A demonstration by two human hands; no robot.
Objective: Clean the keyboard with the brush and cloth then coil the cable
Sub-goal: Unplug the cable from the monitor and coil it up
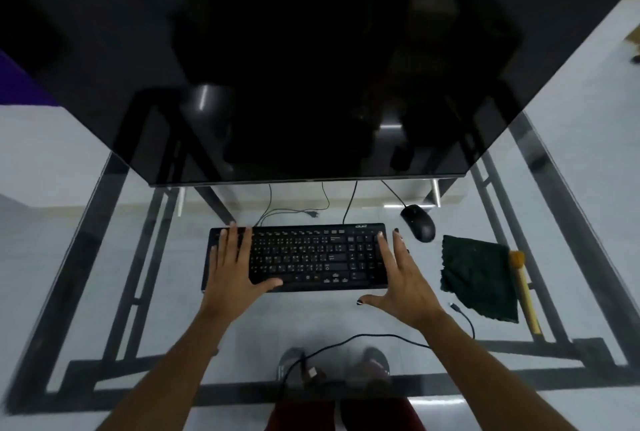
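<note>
A black keyboard (304, 257) lies flat on the glass table, just in front of the monitor. My left hand (235, 264) rests flat on its left end, fingers straight. At the right end my right hand (401, 278) is spread, its fingertips touching the keyboard's edge. A dark green cloth (479, 276) lies to the right of the keyboard. The wooden-handled brush (524, 288) sits along the cloth's right side. A black cable (381, 337) runs across the near part of the table, its plug end (455, 307) near the cloth.
A large dark monitor (311, 84) overhangs the back of the glass table (104, 257). A black mouse (419, 222) sits behind the right hand. Thin wires (294, 210) trail behind the keyboard. My legs and feet show through the glass.
</note>
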